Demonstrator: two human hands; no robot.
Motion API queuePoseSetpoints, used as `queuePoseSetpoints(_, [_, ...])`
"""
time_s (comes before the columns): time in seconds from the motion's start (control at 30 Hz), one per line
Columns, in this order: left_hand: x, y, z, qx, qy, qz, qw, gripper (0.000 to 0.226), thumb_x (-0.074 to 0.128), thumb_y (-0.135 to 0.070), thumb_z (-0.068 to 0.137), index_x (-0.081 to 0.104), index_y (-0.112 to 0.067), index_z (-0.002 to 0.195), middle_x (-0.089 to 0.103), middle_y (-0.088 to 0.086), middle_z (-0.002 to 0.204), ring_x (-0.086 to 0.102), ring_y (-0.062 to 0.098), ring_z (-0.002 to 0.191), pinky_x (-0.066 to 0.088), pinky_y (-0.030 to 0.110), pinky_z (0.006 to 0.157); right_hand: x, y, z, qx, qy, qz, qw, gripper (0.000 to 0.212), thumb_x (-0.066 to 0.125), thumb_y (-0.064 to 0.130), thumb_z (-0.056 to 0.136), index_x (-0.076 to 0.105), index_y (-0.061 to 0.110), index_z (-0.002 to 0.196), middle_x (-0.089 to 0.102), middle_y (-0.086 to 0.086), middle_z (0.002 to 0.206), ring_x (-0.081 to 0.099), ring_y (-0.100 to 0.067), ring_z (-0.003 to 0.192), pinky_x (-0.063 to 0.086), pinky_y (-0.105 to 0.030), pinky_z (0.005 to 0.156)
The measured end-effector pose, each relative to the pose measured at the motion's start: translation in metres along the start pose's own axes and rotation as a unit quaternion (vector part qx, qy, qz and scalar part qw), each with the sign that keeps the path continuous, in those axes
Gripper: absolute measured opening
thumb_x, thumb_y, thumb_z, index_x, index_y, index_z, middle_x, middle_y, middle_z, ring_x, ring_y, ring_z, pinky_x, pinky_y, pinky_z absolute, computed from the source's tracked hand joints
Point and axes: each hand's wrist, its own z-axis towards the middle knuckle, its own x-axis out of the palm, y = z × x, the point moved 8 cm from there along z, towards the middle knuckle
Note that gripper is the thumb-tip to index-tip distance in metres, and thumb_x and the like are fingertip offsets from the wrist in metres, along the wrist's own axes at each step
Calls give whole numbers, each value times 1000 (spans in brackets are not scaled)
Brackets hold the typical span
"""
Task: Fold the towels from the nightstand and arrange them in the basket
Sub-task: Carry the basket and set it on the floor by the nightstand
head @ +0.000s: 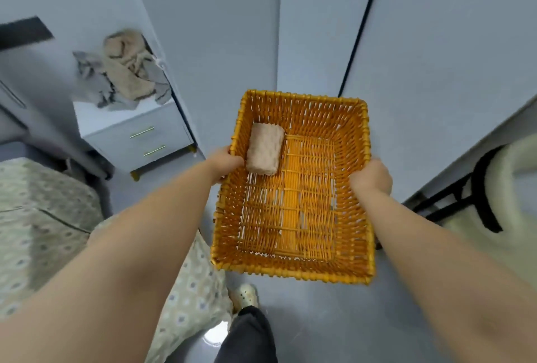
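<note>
Orange wicker basket, one folded beige towel in its far-left corner, side rims gripped by left hand and right hand, fingers curled on.

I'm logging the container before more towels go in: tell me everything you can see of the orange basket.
The basket is rectangular, open-topped, woven of orange wicker-like strands with a thicker braided rim and sloping sides. It is held above the floor, the left hand gripping its left rim and the right hand its right rim. One folded beige towel lies inside, near the far left corner.
</note>
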Motion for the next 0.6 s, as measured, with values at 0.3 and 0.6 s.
queuePoseSetpoints(0.3, [-134, 27, 24, -35, -97, -82, 991, 39, 51, -7, 93, 48, -6, 131, 63, 16, 113, 63, 30, 95, 52, 39, 78, 62, 173, 21, -112, 57, -62, 990, 19, 46, 11, 92, 56, 7, 108, 62, -16, 109, 59, -37, 100, 40, -33, 71])
queuePoseSetpoints(0.6, [-206, 6, 79, -48, -104, -87, 990, 30, 47, -5, 91, 50, -11, 121, 62, 12, 102, 63, 31, 95, 53, 45, 84, 89, 278, 55, -154, 57, -82, 983, 19, 51, 15, 91, 53, 6, 108, 61, -16, 108, 58, -38, 98, 40, -33, 69])
